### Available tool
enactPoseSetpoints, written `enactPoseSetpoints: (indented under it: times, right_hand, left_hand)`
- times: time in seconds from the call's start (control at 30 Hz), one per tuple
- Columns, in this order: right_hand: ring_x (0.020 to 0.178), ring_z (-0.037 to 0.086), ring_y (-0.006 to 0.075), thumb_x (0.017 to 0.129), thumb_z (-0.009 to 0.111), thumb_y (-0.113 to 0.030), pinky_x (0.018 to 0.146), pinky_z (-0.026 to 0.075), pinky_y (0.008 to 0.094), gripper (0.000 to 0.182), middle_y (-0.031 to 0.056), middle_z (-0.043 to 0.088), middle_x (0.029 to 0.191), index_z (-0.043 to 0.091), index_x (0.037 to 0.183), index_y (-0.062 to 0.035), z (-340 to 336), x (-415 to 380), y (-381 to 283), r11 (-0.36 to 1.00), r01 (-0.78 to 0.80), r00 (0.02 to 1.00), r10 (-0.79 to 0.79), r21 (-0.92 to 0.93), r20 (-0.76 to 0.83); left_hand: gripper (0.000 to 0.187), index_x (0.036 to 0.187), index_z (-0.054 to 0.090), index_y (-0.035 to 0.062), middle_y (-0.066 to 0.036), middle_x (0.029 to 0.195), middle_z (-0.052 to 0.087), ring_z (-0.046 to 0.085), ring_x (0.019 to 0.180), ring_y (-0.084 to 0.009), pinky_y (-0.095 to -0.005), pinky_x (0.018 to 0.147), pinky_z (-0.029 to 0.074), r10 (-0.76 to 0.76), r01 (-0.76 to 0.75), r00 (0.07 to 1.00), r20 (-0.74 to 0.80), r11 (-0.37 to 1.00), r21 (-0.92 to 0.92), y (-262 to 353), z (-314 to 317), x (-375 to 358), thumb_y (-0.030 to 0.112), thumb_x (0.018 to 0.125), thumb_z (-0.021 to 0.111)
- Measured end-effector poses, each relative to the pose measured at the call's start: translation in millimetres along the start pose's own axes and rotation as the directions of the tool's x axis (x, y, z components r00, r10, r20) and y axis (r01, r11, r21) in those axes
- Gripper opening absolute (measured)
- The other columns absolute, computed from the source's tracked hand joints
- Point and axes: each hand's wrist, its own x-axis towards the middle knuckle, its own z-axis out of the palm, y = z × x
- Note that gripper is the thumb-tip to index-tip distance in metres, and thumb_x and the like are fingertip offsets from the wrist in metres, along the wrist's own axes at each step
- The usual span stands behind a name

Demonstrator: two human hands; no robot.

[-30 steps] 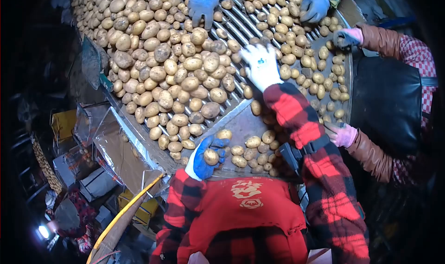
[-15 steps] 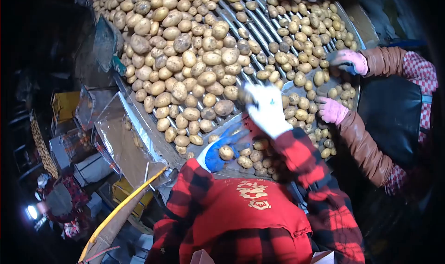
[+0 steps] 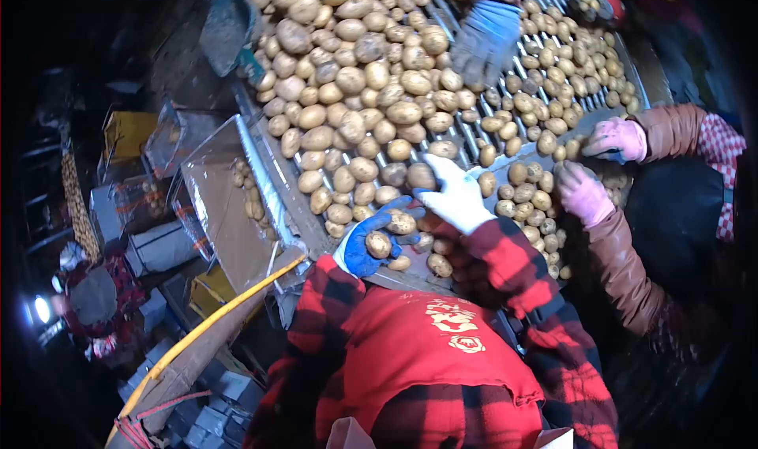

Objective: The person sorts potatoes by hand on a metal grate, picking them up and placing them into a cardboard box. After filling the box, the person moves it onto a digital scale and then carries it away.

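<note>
My left hand point(image 3: 365, 244), in a blue and white glove, is cupped round potatoes point(image 3: 378, 245) just in front of my apron. To its right, my right hand point(image 3: 453, 195), in a white glove, reaches over the lower part of the pile with its fingertips at a brownish potato point(image 3: 421, 176). Many potatoes of mixed sizes lie on the metal roller rack point(image 3: 466, 137). Smaller ones are heaped on the right side of the sorting surface.
A co-worker's pink-gloved hands point(image 3: 584, 194) are among potatoes at the right. Another person's blue-gloved hand point(image 3: 485, 43) is over the rollers at the top. Left are a cardboard box point(image 3: 229, 204), a yellow-edged bar point(image 3: 197, 330) and a distant person point(image 3: 95, 295).
My right hand has moved lower and its fingers are now at a potato. More potatoes show in my left hand. A blue-gloved hand has come in at the top. The view has shifted.
</note>
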Motion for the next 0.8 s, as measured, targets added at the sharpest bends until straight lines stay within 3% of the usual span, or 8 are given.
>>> enactPoseSetpoints:
  times: [0.13,0.23,0.3,0.37,0.43,0.47,0.63,0.8]
  right_hand:
    - [0.111,0.064,0.0214,0.087,0.075,-0.026,0.094,0.053,0.0346,0.061,0.0135,0.066,0.124,0.055,0.137,0.0042,-30.2,-41.8,6.8,0.829,-0.333,0.943,0.301,0.449,0.143]
    - [0.096,0.065,0.0157,0.089,0.075,-0.023,0.085,0.054,0.0303,0.056,0.0077,0.068,0.112,0.057,0.135,0.0037,-44.0,-79.4,2.0,0.672,-0.427,0.892,0.42,0.605,0.164]
    - [0.094,0.064,0.0143,0.09,0.074,-0.022,0.082,0.054,0.0297,0.052,0.0062,0.068,0.109,0.059,0.133,0.0023,-43.9,-102.6,17.6,0.578,-0.459,0.877,0.413,0.674,0.244]
    - [0.093,0.064,0.014,0.092,0.075,-0.027,0.083,0.053,0.0287,0.053,0.0045,0.067,0.108,0.058,0.133,0.0009,-41.0,-116.5,11.6,0.557,-0.46,0.873,0.424,0.691,0.24]
    - [0.092,0.064,0.0137,0.09,0.074,-0.025,0.083,0.053,0.0294,0.05,0.0049,0.067,0.108,0.06,0.13,0.0013,-34.3,-118.2,2.1,0.513,-0.46,0.871,0.418,0.725,0.257]
    - [0.092,0.064,0.0137,0.09,0.074,-0.025,0.083,0.053,0.0294,0.05,0.0049,0.067,0.108,0.06,0.13,0.0013,-28.7,-117.7,-2.3,0.515,-0.46,0.873,0.412,0.723,0.262]
    - [0.1,0.066,0.0191,0.089,0.075,-0.026,0.089,0.055,0.0324,0.056,0.0081,0.068,0.114,0.057,0.135,0.001,-16.4,-101.7,-43.6,0.589,-0.387,0.921,0.289,0.709,0.263]
    - [0.109,0.065,0.0219,0.088,0.071,-0.017,0.094,0.055,0.0372,0.063,0.011,0.061,0.127,0.048,0.144,0.0012,-27.7,-116.4,-68.9,0.279,-0.412,0.909,0.191,0.867,0.37]
  left_hand:
    - [0.062,0.149,0.04,0.0021,-0.007,0.098,0.063,0.059,0.075,-0.0167,-0.0277,0.061,0.047,0.023,-0.071,0.984,0.177,0.961,0.269,-31.1,-56.3,-31.8,0.036,0.099,0.056]
    - [0.064,0.146,0.042,-0.0019,-0.014,0.103,0.066,0.064,0.082,-0.0208,-0.0297,0.065,0.052,-0.188,0.197,0.945,0.267,0.98,-0.009,-32.2,-78.5,-103.8,0.034,0.097,0.062]
    - [0.059,0.145,0.043,-0.0024,-0.02,0.11,0.066,0.066,0.088,-0.0232,-0.0336,0.071,0.056,-0.004,-0.028,0.996,0.095,0.942,0.334,-50.3,-115.2,-154.0,0.027,0.098,0.063]
    - [0.06,0.141,0.051,-0.002,-0.015,0.108,0.065,0.059,0.076,-0.0143,-0.0271,0.064,0.05,0.127,-0.126,0.992,-0.007,0.987,0.097,-62.1,-111.7,-163.3,0.043,0.1,0.05]
    - [0.064,0.14,0.051,-0.0022,-0.013,0.108,0.066,0.06,0.082,-0.0125,-0.0269,0.069,0.051,0.319,-0.217,0.942,-0.103,0.813,0.54,-47.2,-82.9,-152.7,0.045,0.097,0.056]
    - [0.066,0.144,0.047,-0.0005,-0.009,0.114,0.065,0.062,0.091,-0.0129,-0.025,0.074,0.051,0.369,-0.391,0.916,0.158,0.738,0.55,-33.2,-76.0,-137.8,0.042,0.096,0.061]
    - [0.077,0.157,0.03,0.0038,-0.012,0.139,0.057,0.061,0.1,-0.0122,-0.0214,0.078,0.049,0.123,-0.17,0.982,0.142,0.906,0.388,-46.7,-77.5,-136.8,0.034,0.095,0.064]
    - [0.057,0.146,0.047,0.0039,-0.014,0.134,0.061,0.066,0.107,-0.0164,-0.0279,0.085,0.055,0.656,-0.471,0.755,-0.024,0.566,0.676,-50.4,-171.7,-208.9,0.035,0.099,0.059]
